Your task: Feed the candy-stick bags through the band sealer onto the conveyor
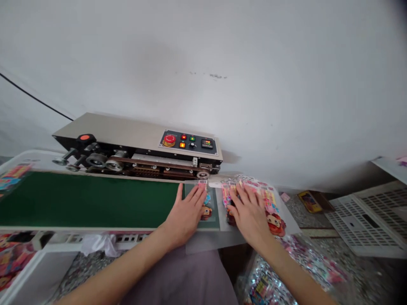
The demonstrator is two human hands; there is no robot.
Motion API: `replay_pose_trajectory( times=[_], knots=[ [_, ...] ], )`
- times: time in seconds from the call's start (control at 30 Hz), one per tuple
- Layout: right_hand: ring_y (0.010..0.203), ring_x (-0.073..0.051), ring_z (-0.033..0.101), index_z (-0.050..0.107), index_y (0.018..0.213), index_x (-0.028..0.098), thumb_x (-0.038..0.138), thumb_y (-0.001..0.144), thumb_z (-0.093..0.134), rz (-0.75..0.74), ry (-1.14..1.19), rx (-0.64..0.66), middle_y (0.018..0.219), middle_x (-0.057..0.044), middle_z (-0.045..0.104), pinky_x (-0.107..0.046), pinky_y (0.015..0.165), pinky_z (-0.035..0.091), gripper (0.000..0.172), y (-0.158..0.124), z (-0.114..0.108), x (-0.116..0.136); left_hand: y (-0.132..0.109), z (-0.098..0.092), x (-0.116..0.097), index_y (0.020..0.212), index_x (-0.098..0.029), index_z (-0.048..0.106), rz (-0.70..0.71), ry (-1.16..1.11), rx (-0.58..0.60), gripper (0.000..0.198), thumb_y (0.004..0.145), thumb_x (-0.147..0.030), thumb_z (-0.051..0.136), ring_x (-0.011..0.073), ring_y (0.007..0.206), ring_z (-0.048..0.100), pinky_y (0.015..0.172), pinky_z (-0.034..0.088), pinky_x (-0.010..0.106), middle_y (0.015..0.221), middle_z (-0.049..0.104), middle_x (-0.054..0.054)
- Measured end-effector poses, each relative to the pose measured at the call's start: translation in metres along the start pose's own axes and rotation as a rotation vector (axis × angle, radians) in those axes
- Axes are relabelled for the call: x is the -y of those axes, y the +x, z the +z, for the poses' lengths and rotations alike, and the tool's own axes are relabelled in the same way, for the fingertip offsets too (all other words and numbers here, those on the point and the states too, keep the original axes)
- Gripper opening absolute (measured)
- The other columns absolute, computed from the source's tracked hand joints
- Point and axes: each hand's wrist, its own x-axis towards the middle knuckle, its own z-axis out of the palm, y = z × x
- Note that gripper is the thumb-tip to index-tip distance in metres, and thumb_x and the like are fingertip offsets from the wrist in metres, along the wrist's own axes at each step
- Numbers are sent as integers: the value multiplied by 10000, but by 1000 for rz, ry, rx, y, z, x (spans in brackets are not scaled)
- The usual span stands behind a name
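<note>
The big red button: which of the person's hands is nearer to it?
Left. The left hand is on a packet on the green belt, below the big red button in the picture; the right hand is farther right, on the spread packets.

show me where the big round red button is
In the head view, the red button is left of centre, at the left end of the control panel, beside the small lit buttons.

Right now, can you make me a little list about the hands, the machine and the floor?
Left hand: over a clear packet on the green belt
Right hand: spread over colorful packets beside the belt
Machine: behind the belt, big red button, little buttons glowing
Floor: speckled, with a pale slatted crate
</note>
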Motion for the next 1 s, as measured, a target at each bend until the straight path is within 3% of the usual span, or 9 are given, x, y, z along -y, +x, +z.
replay_pose_trajectory(
  times=[0.17,0.27,0.37,0.47,0.57,0.7,0.8,0.87,1.0],
  knots=[
    [1382,-361,420,580,1388,190,364,1007,485,7,95,41,1498,-101,532,-583,1122,299,429,14,-2,22,3,-26,-4,1395,-79,541,-147,15,6,445,991,-197,397,373,1433,394,1182,153,697,1526,478,191],
    [1382,-347,426,529,1435,175,345,1012,472,17,80,2,1499,-111,528,-566,1142,286,459,12,-14,14,24,-36,-23,1296,-117,603,-150,-174,41,354,990,-183,436,292,1213,593,1084,427,506,1293,661,143],
    [1359,-340,452,554,1403,125,335,1013,466,66,8,-24,1454,-148,565,-533,1154,279,452,1,-21,-2,45,-39,-45,1203,-156,627,-152,-344,54,282,993,-169,440,238,1049,643,913,528,373,1107,700,95],
    [1350,-362,458,591,1352,67,355,1003,488,99,-41,9,1420,-186,586,-543,1163,259,464,-7,-16,-7,50,-36,-57,1141,-160,633,-85,-319,-1,252,987,-154,433,253,1036,620,906,518,396,1133,672,107],
    [1396,-365,411,541,1413,88,335,1010,462,87,-11,51,1486,-161,532,-565,1167,234,479,-2,-6,7,42,-29,-59,1102,-156,642,-30,-255,-18,243,981,-148,432,261,1039,600,900,509,403,1160,653,117],
    [1413,-346,398,517,1446,146,264,1027,376,48,36,60,1517,-108,507,-573,1169,212,458,12,-4,20,37,-14,-47,1369,-128,530,17,-202,-68,401,984,-155,419,271,1311,493,1045,445,409,1445,541,138],
    [1405,-349,406,547,1420,152,253,1024,380,56,-13,9,1503,-122,522,-573,1157,233,442,7,-10,4,42,0,-34,1534,-111,341,174,-134,-58,531,1014,-215,366,262,1504,270,1196,273,498,1624,342,131],
    [1394,-363,417,575,1387,126,277,1018,408,87,-68,-21,1475,-160,544,-581,1142,256,433,-3,-12,-12,45,9,-28,1569,-132,278,234,-99,-30,548,1045,-291,303,253,1534,204,1219,181,578,1650,288,109],
    [1377,-381,434,566,1380,67,352,1010,448,87,-105,-6,1443,-206,561,-603,1143,258,482,-19,-6,-25,38,20,-31,1583,-169,262,133,-60,-45,560,1060,-369,240,252,1551,142,1207,127,664,1663,247,87]
  ],
)
